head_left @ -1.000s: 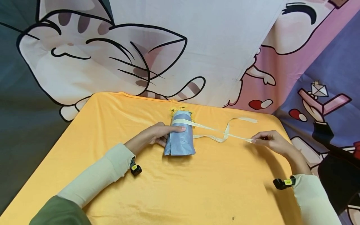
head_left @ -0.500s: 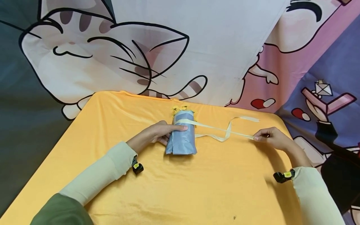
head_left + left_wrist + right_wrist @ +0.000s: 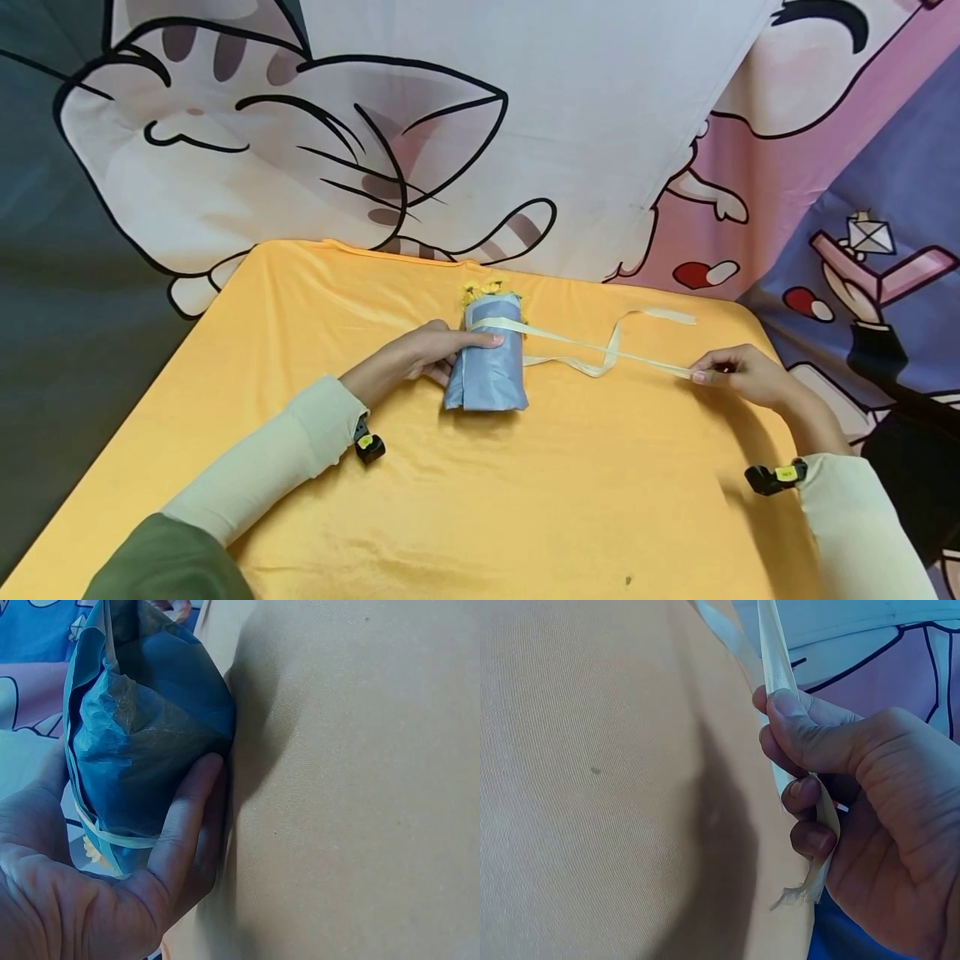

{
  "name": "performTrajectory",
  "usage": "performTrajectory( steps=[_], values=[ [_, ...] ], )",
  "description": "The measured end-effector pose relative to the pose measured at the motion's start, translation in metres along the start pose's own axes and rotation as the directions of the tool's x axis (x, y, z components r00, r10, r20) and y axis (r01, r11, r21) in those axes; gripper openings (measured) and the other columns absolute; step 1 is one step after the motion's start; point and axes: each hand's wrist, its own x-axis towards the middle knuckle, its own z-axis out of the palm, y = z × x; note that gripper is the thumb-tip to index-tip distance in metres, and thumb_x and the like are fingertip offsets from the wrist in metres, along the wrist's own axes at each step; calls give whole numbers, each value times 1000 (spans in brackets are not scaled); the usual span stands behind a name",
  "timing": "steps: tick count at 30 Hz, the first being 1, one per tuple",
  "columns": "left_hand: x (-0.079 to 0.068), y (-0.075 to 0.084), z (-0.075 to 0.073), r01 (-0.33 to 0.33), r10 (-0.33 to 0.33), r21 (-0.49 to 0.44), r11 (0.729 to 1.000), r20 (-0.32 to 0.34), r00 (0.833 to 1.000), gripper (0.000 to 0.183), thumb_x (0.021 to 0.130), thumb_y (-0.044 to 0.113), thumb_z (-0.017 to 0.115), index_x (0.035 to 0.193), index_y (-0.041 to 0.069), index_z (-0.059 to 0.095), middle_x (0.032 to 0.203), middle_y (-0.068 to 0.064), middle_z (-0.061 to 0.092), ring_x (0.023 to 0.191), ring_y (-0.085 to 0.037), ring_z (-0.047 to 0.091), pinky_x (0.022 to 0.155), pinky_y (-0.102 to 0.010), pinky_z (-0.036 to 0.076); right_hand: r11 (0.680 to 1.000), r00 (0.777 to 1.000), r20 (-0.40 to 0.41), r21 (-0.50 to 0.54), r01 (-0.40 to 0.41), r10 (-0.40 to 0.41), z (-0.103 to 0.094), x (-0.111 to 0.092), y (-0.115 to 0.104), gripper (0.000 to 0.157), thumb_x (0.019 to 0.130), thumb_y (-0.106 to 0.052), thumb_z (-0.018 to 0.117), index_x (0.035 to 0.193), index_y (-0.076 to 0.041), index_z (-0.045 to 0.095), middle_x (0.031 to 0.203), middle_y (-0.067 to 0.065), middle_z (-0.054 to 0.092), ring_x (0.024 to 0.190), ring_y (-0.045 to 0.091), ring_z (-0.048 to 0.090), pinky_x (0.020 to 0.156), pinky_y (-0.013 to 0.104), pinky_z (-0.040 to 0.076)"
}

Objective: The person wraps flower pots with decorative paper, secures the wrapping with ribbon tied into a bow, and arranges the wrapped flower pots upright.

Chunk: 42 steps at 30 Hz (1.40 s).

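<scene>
A bouquet wrapped in blue paper (image 3: 491,379) lies on the table, its yellow flowers (image 3: 483,290) peeking out at the far end. My left hand (image 3: 431,352) grips it from the left, thumb across the top. In the left wrist view, fingers curl under the folded paper end (image 3: 157,712). A pale cream ribbon (image 3: 570,340) passes round the wrap near the flowers. My right hand (image 3: 738,375) pinches one end of it off to the right, pulled straight. In the right wrist view the ribbon's frayed tip (image 3: 799,894) hangs below the curled fingers.
The ribbon's other end (image 3: 671,316) lies loosely curled on the yellow tablecloth (image 3: 525,508), right of the bouquet. Behind the table hangs a cloth printed with a cartoon cat (image 3: 300,150). A pink and blue printed cloth (image 3: 810,183) borders the right side.
My right hand dips slightly and shifts right with the ribbon end, which stays stretched. The left hand keeps its hold on the bouquet; the whole view drifts a little.
</scene>
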Motion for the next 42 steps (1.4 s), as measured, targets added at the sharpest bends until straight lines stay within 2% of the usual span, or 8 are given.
performTrajectory(
  steps=[7,13,21,27,31,39,42],
  values=[
    [2,-2,2,11,-10,3,1000,-13,1000,64,92,59,88,112,-1,76,88,-8,81,76,-18,80,69,-36,71,1000,1000,-12,-4,-25,25,-3,-9,-1,7,103,-2,79,104,1,84,93,-11,81,85,-3,65,73,19,54],
    [5,-5,3,31,-31,-14,999,-6,999,66,92,59,88,113,-1,73,90,-9,79,78,-19,80,70,-37,71,999,999,-38,41,-16,18,-3,-10,-14,10,106,-5,76,111,2,82,98,-12,80,88,-2,66,75,18,54],
    [4,-5,2,21,-21,-8,1000,-4,1000,64,93,59,87,117,2,73,89,-7,78,79,-18,78,72,-37,71,993,993,-103,111,-46,57,-7,-9,-33,8,109,-14,75,112,-12,82,93,-19,75,78,12,58,57,36,46],
    [4,-5,-1,7,-7,-14,1000,25,1000,59,97,57,84,121,5,71,88,-5,79,77,-17,77,70,-36,69,992,992,-114,125,-31,45,2,-1,-37,12,108,-13,78,114,-4,81,87,-16,72,72,10,54,57,34,43],
    [5,-5,-2,-7,7,-18,1000,43,999,58,99,55,82,124,6,69,85,-4,79,74,-17,77,67,-35,68,991,993,-113,135,-19,34,6,2,-38,14,107,-11,78,114,1,80,90,-15,74,74,8,54,60,34,41],
    [4,-2,-4,-29,31,-32,999,90,995,57,102,52,80,137,9,66,93,-5,83,78,-19,80,71,-38,70,993,990,-121,107,-54,67,4,0,-32,20,109,-16,77,118,2,79,91,-11,75,78,11,56,64,31,43],
    [4,-1,-4,-34,37,-35,999,96,995,55,103,51,80,136,9,66,95,-6,83,78,-20,80,71,-39,71,995,986,-143,76,-71,81,3,-2,-27,22,109,-18,77,117,2,79,91,-8,76,79,10,58,66,27,45]
  ],
)
